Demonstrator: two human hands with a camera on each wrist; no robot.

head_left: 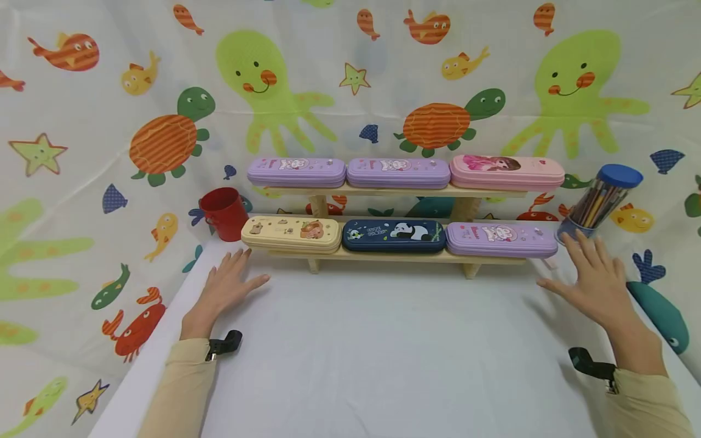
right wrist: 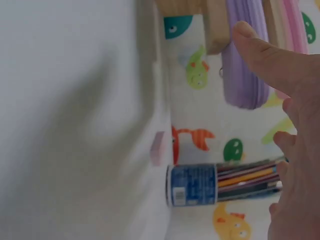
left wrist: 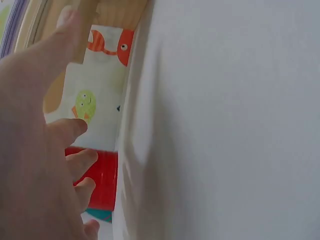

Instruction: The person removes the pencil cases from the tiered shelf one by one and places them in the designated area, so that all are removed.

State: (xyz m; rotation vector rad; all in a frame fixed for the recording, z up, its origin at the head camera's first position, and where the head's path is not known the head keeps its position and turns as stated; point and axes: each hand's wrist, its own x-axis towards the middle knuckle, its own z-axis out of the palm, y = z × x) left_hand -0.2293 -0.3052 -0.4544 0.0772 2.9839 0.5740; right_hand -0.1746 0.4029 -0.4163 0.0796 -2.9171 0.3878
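Observation:
My left hand is spread open in front of the red bucket and the left end of the cream pencil case, holding nothing. On the other side my right hand has its fingers apart and holds nothing. Its fingertips overlap the base of a clear pencil tub with a blue lid, close to a purple pencil case. Between these stands a navy panda pencil case. Above, two more purple cases, one at left and one in the middle, sit beside a pink case.
A two-tier wooden rack bears the pencil cases at the table's back. A small pink block lies near the tub. White cloth covers the table; a curtain printed with sea animals hangs behind and at the sides.

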